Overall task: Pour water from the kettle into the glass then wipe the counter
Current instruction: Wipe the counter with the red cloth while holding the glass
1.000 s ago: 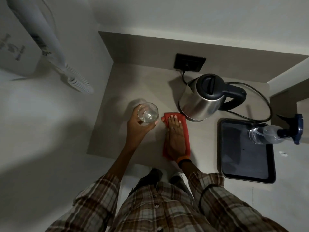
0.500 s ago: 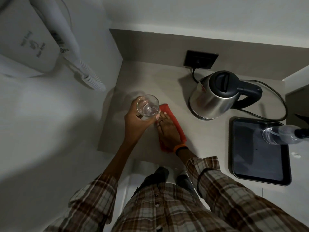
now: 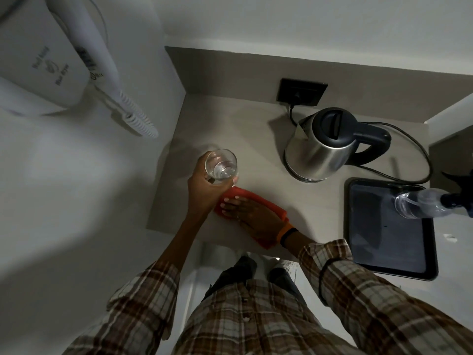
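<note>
My left hand (image 3: 204,187) holds a clear glass (image 3: 221,166) with some water in it, lifted a little above the beige counter (image 3: 230,124) near its left side. My right hand (image 3: 249,213) lies flat, palm down, on a red cloth (image 3: 258,201) spread on the counter just below and right of the glass. The steel kettle (image 3: 321,147) with a black lid and handle stands on its base at the back right, apart from both hands.
A black tray (image 3: 389,252) lies at the right with a clear spray bottle (image 3: 422,203) over its far corner. The kettle's cord loops to a black wall socket (image 3: 302,92). A white wall-mounted hair dryer (image 3: 76,60) hangs at the left. The counter's front edge is near my body.
My right hand has slid the red cloth leftward and toward me, turning it diagonal under the glass. The left hand keeps the glass raised. The view has shifted left.
</note>
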